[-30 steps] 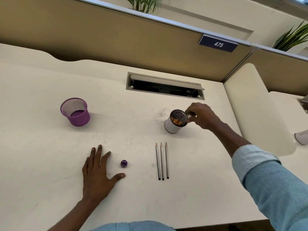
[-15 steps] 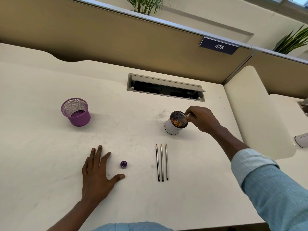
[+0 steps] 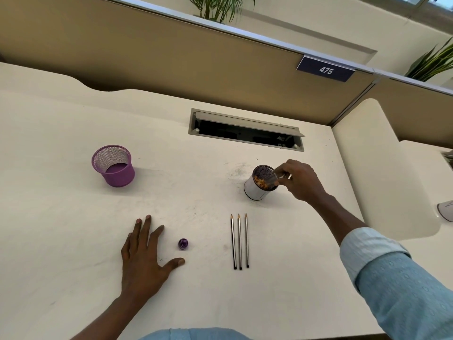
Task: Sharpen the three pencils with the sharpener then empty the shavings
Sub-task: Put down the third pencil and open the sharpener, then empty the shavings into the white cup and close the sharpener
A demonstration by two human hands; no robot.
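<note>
Bare table around three pencils lying side by side, left hand flat and open beside purple sharpener, right hand pinching clear piece over white cup of shavings

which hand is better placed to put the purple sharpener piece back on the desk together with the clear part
Left. The left hand lies flat beside the purple sharpener piece; the right hand is busy holding a small clear part over the white cup.
</note>
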